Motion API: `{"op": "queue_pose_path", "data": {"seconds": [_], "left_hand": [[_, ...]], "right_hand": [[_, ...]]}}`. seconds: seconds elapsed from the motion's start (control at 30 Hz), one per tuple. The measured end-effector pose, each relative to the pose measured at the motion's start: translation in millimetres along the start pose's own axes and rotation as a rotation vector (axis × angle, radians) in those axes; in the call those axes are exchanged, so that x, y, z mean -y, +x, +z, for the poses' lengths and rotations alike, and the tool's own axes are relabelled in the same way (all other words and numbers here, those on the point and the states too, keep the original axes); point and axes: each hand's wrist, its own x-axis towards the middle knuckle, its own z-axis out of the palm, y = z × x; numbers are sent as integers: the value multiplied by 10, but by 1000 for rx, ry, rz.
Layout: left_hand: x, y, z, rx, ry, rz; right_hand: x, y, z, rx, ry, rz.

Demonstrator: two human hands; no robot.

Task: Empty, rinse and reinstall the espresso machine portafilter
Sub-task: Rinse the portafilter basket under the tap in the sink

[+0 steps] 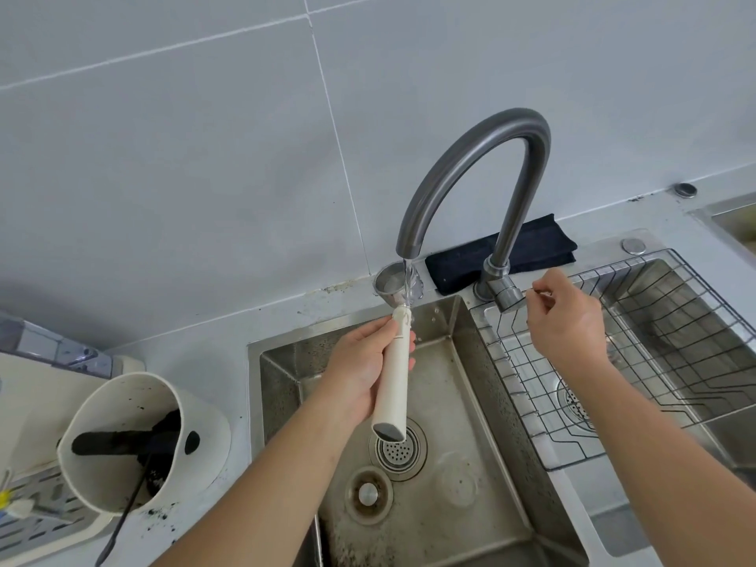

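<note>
My left hand [364, 362] grips the cream handle of the portafilter [394, 370] and holds it over the left sink basin [442, 403]. Its metal basket end [390, 282] sits under the spout of the grey arched faucet [470, 165]. A thin stream of water [407, 280] runs from the spout into the basket and splashes off it. My right hand [566, 321] is at the faucet's thin lever [538, 291], thumb and forefinger pinched around it beside the faucet base [501, 290].
A white knock box [135, 439] with dark coffee grounds stands on the counter at left, with spilled grounds and a thin black tool beside it. A wire rack [613, 362] spans the right basin. A folded black cloth [532, 247] lies behind the faucet. Tiled wall behind.
</note>
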Motion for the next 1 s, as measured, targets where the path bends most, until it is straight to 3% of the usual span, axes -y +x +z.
{"op": "queue_pose_path", "data": {"seconds": [1.0], "left_hand": [[-396,371,362,68,254,88]], "right_hand": [[-11,8,16,-1,-7,32]]}}
